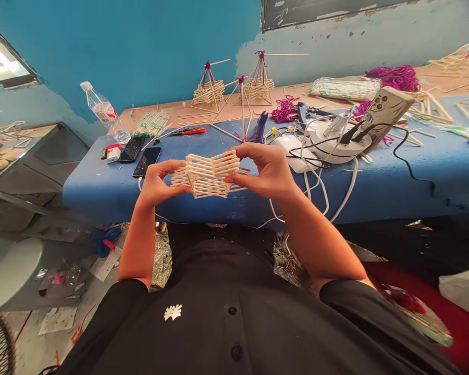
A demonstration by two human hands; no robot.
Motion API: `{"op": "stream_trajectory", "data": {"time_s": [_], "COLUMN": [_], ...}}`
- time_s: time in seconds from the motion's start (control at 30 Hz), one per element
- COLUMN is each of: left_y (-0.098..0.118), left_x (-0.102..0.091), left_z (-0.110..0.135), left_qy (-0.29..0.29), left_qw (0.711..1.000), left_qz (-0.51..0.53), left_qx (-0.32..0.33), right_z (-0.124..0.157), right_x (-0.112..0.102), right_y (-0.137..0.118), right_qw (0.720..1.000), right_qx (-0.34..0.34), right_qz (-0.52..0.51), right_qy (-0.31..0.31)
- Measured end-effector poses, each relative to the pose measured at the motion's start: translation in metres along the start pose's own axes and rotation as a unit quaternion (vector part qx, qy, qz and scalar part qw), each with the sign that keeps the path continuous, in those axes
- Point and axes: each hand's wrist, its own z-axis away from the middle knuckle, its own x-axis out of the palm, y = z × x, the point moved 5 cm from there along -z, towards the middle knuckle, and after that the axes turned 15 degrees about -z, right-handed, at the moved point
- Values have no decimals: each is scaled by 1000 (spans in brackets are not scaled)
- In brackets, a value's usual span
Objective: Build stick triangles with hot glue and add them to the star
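Black shirt (203, 328) fills lower frame; at center, left hand (157, 185) and right hand (271, 169) pinch stick lattice (211, 174) between thumbs and fingers.

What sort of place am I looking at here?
Likely a handicraft workshop: a thin-stick lattice is held up at the blue worktable, similar stick models with purple ties stand near the wall, and a heap of purple cord lies beside bundled sticks.

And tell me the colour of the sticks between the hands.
The sticks are pale cream, seen in the head view.
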Motion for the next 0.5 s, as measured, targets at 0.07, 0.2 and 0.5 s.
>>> {"op": "stream_trajectory", "data": {"time_s": [0.07, 0.2, 0.5], "left_y": [10, 26, 14], "left_x": [-2, 6, 22], "left_z": [-2, 0, 0], "left_qy": [-33, -91, -71], "left_qw": [999, 996, 978], "left_qz": [-21, -24, 73], "left_qx": [6, -1, -180], "right_z": [-2, -8, -14], "right_x": [0, 6, -11], "right_y": [2, 1, 36], "right_qw": [999, 995, 946], "right_qx": [33, 86, 298], "right_qz": [-6, -15, -125], "right_qy": [-7, -41, -23]}}
